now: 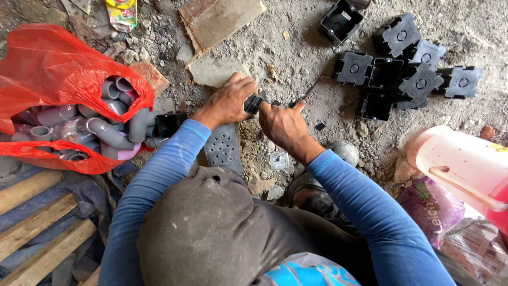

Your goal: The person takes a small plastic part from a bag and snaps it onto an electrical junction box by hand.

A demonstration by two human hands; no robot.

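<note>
My left hand [228,100] grips a small black plastic box [254,103] over the dusty ground. My right hand [283,124] holds a screwdriver [307,92] by its orange handle, with the metal shaft pointing up and to the right, away from the box. The two hands nearly touch at the box. Both arms wear blue sleeves.
A heap of several black plastic boxes [402,63] lies at the upper right. A red plastic bag [47,69] of grey pipe elbows [106,132] sits at the left. A pink and white jug [465,164] stands at the right, wooden slats [37,222] at lower left.
</note>
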